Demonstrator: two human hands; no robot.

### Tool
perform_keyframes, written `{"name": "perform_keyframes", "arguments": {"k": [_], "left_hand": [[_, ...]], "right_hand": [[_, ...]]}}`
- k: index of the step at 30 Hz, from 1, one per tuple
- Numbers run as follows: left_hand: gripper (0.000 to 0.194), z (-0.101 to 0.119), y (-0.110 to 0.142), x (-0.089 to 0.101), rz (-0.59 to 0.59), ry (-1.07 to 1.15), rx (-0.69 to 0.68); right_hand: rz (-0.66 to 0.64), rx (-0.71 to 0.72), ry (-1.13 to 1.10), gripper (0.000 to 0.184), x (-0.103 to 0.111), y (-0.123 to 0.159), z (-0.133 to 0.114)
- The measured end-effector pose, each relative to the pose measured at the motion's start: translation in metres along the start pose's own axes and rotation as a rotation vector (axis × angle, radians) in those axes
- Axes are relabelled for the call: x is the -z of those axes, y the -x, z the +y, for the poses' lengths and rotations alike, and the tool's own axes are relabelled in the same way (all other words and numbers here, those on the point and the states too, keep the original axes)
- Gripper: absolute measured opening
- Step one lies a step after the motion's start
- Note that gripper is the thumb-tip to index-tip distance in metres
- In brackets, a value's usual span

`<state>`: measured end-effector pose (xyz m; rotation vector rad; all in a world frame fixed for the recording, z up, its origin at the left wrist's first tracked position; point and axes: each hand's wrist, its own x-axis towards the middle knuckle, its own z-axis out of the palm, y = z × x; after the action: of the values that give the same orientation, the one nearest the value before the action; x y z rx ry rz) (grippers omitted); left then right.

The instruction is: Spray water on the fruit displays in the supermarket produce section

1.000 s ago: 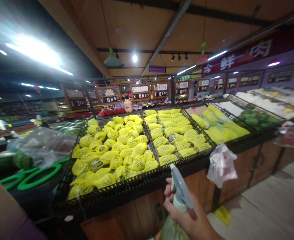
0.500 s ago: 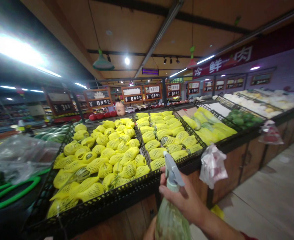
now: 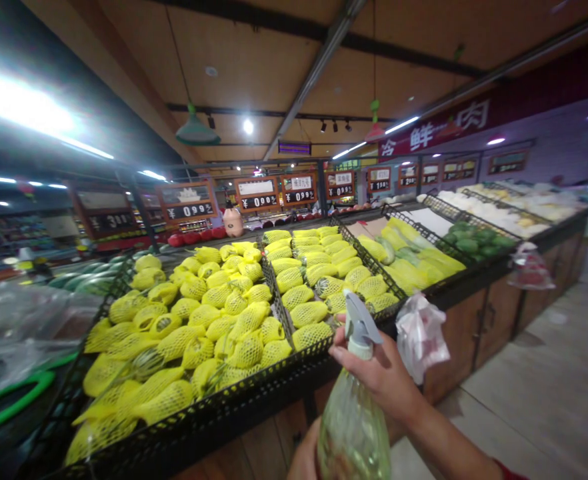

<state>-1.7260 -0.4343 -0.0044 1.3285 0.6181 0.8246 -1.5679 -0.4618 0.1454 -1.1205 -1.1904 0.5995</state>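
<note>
A clear, pale green spray bottle (image 3: pixel 357 427) with a grey trigger head stands upright at the lower middle, its nozzle turned toward the crates. My right hand (image 3: pixel 381 373) is closed round its neck, just below the trigger head. Low on the left side of the bottle, my left hand (image 3: pixel 305 457) grips the body; its fingers are mostly hidden behind the bottle and by the frame edge. Beyond the bottle lie melons in yellow foam nets (image 3: pixel 219 313), filling a black plastic crate (image 3: pixel 194 417). A second crate of netted melons (image 3: pixel 319 267) adjoins it on the right.
White plastic bags (image 3: pixel 423 333) hang from the stand's front edge. Further right lie yellow-wrapped produce (image 3: pixel 419 257) and green fruit (image 3: pixel 479 240). At left are crumpled clear plastic (image 3: pixel 29 320) and a green ring-shaped handle (image 3: pixel 14 407). Price signs (image 3: pixel 187 200) line the back.
The spray bottle and both hands have shifted slightly right, and more of the bottle's body shows. The view has swung a little, moving the crates left in the picture.
</note>
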Motion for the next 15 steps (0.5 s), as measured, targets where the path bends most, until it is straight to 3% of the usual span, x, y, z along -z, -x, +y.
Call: {"name": "perform_keyframes", "arguments": {"k": [5, 7, 11, 15], "left_hand": [[0.107, 0.016, -0.015, -0.001, -0.119, -0.154, -0.024], [0.106, 0.023, -0.020, -0.006, -0.130, -0.121, -0.018], [0.083, 0.033, -0.026, -0.024, -0.211, 0.186, 0.053], [0.085, 0.043, -0.031, -0.039, -0.385, 0.428, -0.022]], "right_hand": [[0.086, -0.002, 0.032, 0.035, 0.015, -0.007, 0.007], [0.130, 0.032, 0.059, 0.030, 0.021, -0.011, 0.009], [0.161, 0.055, 0.040, 0.030, 0.034, -0.016, 0.010], [0.214, 0.096, 0.116, 0.023, 0.047, -0.017, 0.016]]}}
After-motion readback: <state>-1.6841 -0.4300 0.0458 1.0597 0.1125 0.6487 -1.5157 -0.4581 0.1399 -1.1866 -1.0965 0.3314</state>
